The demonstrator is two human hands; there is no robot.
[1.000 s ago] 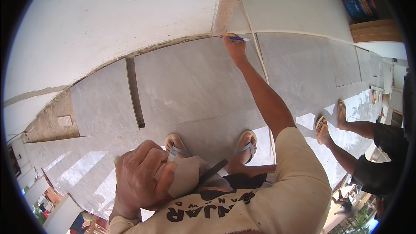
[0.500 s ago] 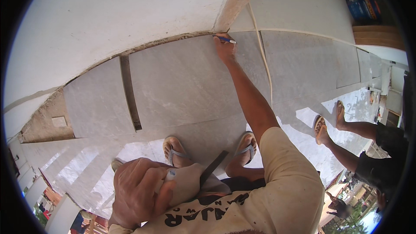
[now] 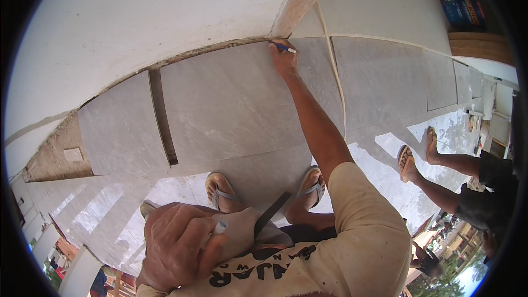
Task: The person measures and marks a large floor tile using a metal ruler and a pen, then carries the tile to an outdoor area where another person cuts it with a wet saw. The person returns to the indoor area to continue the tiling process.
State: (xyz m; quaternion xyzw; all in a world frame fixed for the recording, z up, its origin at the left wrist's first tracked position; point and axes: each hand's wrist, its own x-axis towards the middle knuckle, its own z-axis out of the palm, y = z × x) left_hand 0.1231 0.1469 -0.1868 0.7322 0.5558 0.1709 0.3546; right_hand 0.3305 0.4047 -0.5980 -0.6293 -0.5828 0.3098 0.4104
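Observation:
My right hand (image 3: 285, 64) reaches out to the foot of the white wall, its fingers closed around a blue pen with a white end (image 3: 284, 48). The pen lies at the far edge of a large grey floor tile (image 3: 225, 104), beside the bottom of a wall post (image 3: 300, 3). Close to the camera, my left hand (image 3: 179, 242) is curled in front of my body. A small whitish thing with a pale blue end (image 3: 220, 224) pokes out between its fingers; its kind is not clear.
A narrow open gap (image 3: 163, 118) separates two tiles at left. A pale cord (image 3: 333, 66) runs down the wall and across the floor. Bare rough ground (image 3: 58, 157) shows at far left. Another person's sandalled foot (image 3: 407, 163) stands at right. A blue container (image 3: 461, 10) sits at upper right.
My right hand and the pen have shifted slightly left and farther toward the wall. My left hand stays nearly where it was, still closed.

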